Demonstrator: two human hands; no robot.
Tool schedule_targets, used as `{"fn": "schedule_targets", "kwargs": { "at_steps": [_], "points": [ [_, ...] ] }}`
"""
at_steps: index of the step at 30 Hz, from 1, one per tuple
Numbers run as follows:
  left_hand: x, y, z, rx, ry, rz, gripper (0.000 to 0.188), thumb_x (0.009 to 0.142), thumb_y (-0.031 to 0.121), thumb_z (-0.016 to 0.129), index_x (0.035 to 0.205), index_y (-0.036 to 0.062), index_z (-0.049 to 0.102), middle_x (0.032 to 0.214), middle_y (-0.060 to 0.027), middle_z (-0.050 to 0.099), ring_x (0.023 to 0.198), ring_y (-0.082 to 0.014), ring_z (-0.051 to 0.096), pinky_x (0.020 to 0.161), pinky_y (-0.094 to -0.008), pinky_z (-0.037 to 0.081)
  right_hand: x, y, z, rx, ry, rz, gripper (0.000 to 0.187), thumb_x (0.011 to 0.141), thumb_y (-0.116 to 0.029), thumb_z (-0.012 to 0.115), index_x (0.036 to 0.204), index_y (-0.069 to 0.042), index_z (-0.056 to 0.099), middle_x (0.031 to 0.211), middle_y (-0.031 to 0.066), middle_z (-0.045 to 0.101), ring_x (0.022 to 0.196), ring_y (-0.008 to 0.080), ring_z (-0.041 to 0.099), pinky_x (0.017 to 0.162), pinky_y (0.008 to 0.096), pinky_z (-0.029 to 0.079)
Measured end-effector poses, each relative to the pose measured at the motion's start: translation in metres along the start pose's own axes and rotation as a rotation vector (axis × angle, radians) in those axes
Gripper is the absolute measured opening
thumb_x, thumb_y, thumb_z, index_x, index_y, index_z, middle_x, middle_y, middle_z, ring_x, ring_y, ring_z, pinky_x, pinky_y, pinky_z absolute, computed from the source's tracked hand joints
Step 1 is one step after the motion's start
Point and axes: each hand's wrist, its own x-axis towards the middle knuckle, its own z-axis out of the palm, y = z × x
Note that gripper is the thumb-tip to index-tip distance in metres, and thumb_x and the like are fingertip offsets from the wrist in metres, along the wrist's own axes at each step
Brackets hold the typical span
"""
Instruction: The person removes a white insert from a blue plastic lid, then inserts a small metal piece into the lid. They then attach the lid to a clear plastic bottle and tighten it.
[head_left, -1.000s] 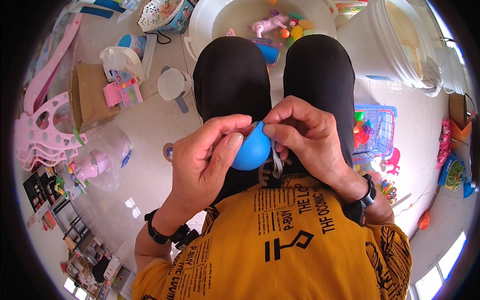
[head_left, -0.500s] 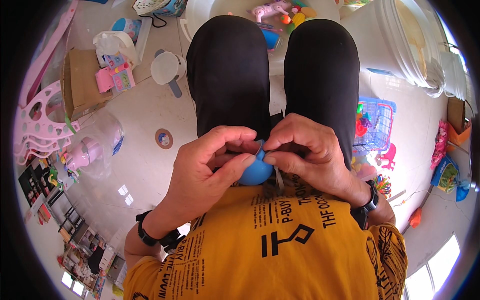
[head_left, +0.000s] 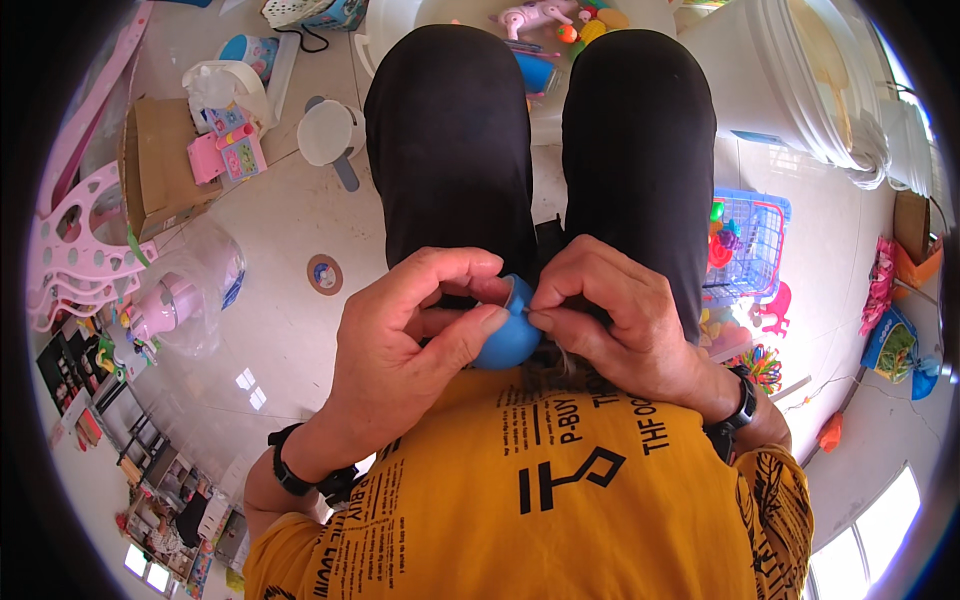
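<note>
Sitting between both hands, just above the yellow shirt [head_left: 560, 480] and below the black-clad knees [head_left: 450, 140], is a small blue rounded shell [head_left: 508, 335], like half of a plastic ball. The left hand [head_left: 400, 340] is closed around its left side, thumb pressed across the front of the blue curve and the other fingers curled over the top edge. The right hand [head_left: 610, 315] meets it from the right, clenched, with thumb and forefinger pinched at the shell's rim; whatever they pinch there is too small to make out. Both wrists wear dark bands. On the tiled floor [head_left: 270, 300] to the left lie a white cup with a handle [head_left: 330, 135], a cardboard box [head_left: 155, 170], a pink toy [head_left: 225, 155] and a clear plastic bag [head_left: 195, 290], all well apart from the hands. To the right stand a blue wire basket [head_left: 755, 245] with bright toys and a large white bucket [head_left: 790, 80].
</note>
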Motion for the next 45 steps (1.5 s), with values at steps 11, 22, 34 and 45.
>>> {"fn": "schedule_targets", "kwargs": {
  "at_steps": [11,22,34,45],
  "points": [
    [-0.003,-0.003,0.001,0.005,-0.049,-0.04,0.022,0.088,-0.01,0.068,0.11,-0.0045,0.07,0.119,-0.0097,0.057,0.096,-0.0126,0.065,0.082,-0.0236,0.055,-0.001,-0.001,-0.004,0.11,-0.077,0.138,0.01,0.085,0.003,0.07,0.089,-0.001,0.063,0.088,0.0074,0.062,0.078,0.0183,0.062,0.068,0.0289,0.049],
    [0.003,-0.012,-0.004,-0.057,-0.097,-0.074,0.022,0.093,-0.008,0.064,0.113,-0.0043,0.071,0.115,-0.0106,0.062,0.097,-0.014,0.067,0.084,-0.0248,0.058,0.0,0.006,-0.008,0.13,-0.07,0.154,0.011,0.084,0.001,0.073,0.09,-0.002,0.064,0.083,0.0069,0.062,0.076,0.0195,0.065,0.067,0.0306,0.052],
    [0.002,-0.009,-0.001,0.327,-0.05,0.206,0.011,0.09,-0.008,0.068,0.1,-0.0031,0.071,0.104,-0.0098,0.063,0.084,-0.0131,0.067,0.073,-0.0225,0.056,0.002,0.002,-0.008,0.13,-0.127,0.191,0.008,0.085,-0.001,0.071,0.089,-0.002,0.064,0.086,0.0058,0.062,0.077,0.0168,0.061,0.068,0.0285,0.048],
    [0.005,-0.004,0.006,0.437,0.003,0.235,0.007,0.091,-0.005,0.064,0.095,0.0003,0.061,0.101,-0.0064,0.059,0.08,-0.0115,0.064,0.068,-0.0235,0.052,0.003,0.001,-0.007,0.109,-0.108,0.192,0.01,0.084,0.0,0.073,0.089,-0.003,0.064,0.086,0.0045,0.06,0.076,0.0144,0.059,0.065,0.0268,0.046]
  ]
}}
